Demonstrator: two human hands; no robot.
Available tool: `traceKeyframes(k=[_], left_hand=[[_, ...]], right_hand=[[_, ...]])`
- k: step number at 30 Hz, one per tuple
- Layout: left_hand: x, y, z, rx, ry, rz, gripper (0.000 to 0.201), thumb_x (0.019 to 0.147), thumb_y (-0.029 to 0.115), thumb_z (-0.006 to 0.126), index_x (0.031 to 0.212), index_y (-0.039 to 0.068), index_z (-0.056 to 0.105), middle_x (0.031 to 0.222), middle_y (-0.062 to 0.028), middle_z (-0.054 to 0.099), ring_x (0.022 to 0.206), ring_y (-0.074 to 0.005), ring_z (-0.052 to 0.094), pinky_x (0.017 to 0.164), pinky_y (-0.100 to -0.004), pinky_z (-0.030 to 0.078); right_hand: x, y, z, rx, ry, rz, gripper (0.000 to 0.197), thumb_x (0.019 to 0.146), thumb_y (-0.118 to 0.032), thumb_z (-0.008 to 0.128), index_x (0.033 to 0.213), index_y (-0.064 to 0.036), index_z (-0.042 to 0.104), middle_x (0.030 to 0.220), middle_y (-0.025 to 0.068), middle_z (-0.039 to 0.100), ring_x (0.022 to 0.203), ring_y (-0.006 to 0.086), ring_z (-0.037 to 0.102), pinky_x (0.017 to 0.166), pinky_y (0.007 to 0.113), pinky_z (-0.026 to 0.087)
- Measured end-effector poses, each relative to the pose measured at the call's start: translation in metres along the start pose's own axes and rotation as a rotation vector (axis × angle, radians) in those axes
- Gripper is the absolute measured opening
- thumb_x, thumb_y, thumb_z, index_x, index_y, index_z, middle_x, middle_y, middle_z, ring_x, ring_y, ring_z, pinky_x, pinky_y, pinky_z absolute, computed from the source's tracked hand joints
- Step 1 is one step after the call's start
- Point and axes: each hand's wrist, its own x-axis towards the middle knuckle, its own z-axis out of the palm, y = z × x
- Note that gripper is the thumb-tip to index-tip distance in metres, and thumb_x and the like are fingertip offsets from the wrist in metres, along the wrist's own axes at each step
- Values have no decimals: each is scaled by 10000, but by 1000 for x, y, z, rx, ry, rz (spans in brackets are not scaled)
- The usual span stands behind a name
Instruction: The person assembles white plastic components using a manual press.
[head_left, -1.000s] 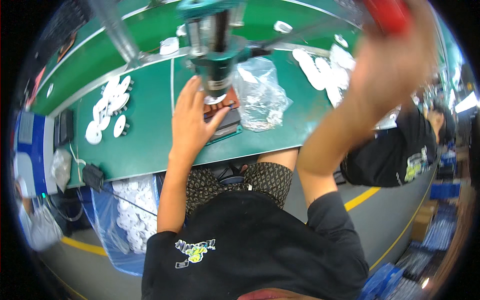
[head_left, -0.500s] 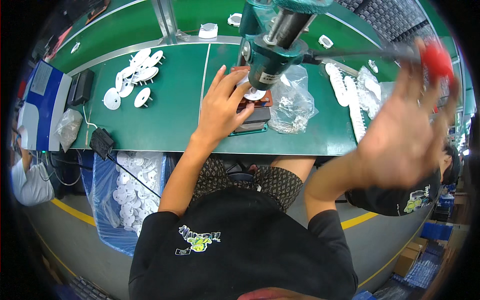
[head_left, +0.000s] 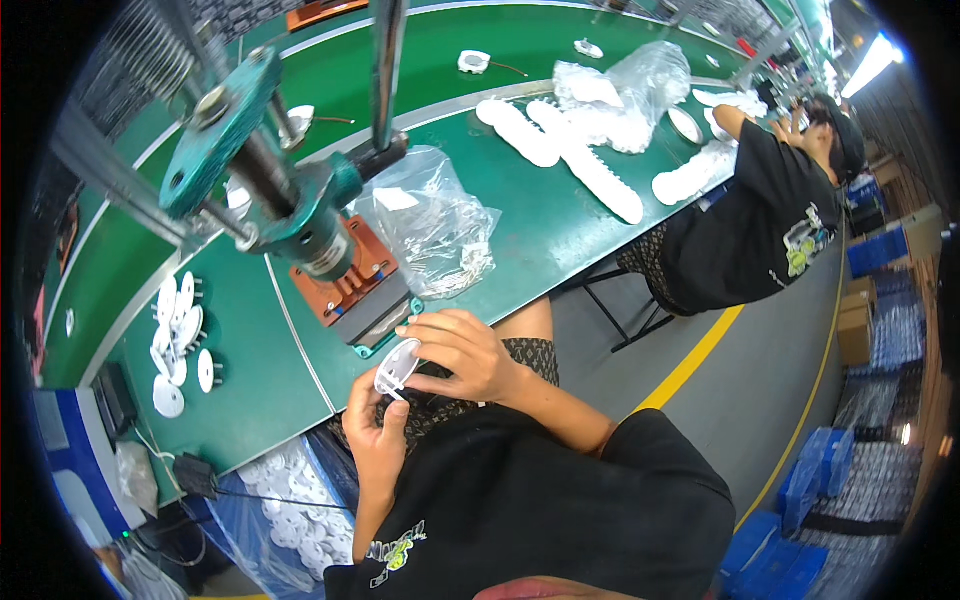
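Both my hands hold one white round plastic disc with prongs [head_left: 397, 366] in front of the table edge. My left hand [head_left: 374, 430] grips its lower side, thumb beside a prong. My right hand [head_left: 462, 355] has its fingers closed on the upper and right side. Just beyond them stands a green hand press [head_left: 325, 245], its ram over an orange-brown fixture plate [head_left: 380, 250] on a grey block. No disc shows on the plate, though the ram hides part of it.
More white discs [head_left: 180, 325] lie at the table's left. A blue-lined bin [head_left: 300, 510] full of discs stands below. A clear plastic bag [head_left: 430, 225] with small parts lies right of the press. Farther right are rows of white parts [head_left: 590, 165] and a seated co-worker [head_left: 750, 220].
My left hand has left the press fixture and my right hand the red-knobbed lever. Both now hold a disc near my lap. The view has turned right.
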Motion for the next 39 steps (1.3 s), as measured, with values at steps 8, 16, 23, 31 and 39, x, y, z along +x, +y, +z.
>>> traceKeyframes(k=[8, 16, 23, 31, 39], left_hand=[[15, -1, -2, 174, -78, -68, 304, 930, 137, 641, 1172, -48, 633, 1040, -124, 710, 1029, -187, 650, 939, -331, 481], [42, 5, -112, 1309, 510, 395, 408, 969, 225, 630, 1305, -1, 581, 1393, -223, 525, 1351, -382, 436, 1140, -494, 313], [33, -53, -200, 1517, 776, 123, 612, 967, 378, 632, 1427, 12, 460, 1504, -281, 368, 1423, -470, 285, 1159, -576, 253], [32, -56, -198, 1400, 811, 195, 576, 975, 360, 623, 1406, 3, 487, 1486, -240, 424, 1422, -423, 319, 1168, -542, 262], [34, -63, -206, 1401, 822, 217, 563, 977, 344, 616, 1412, 8, 492, 1504, -222, 417, 1423, -431, 313, 1166, -545, 264]], right_hand=[[-2, 3, -15, -53, -79, 23, 632, 748, -209, 833, 1288, -7, 576, 1355, 144, 566, 1199, 322, 580, 1000, 443, 479], [3, 128, -105, -688, 305, 668, 673, 703, -199, 834, 1286, 10, 569, 1184, 192, 556, 1173, 362, 494, 1023, 456, 409], [3, 221, -130, -815, 128, 638, 611, 719, -254, 828, 1214, 42, 627, 1195, 193, 568, 1144, 361, 496, 996, 465, 398], [14, 227, -131, -889, -71, 680, 607, 693, -317, 833, 1168, 23, 670, 1131, 183, 590, 1073, 347, 522, 942, 441, 434], [26, 243, -133, -803, -154, 770, 606, 706, -388, 828, 1142, 5, 683, 1102, 199, 638, 1104, 366, 576, 953, 451, 478]])
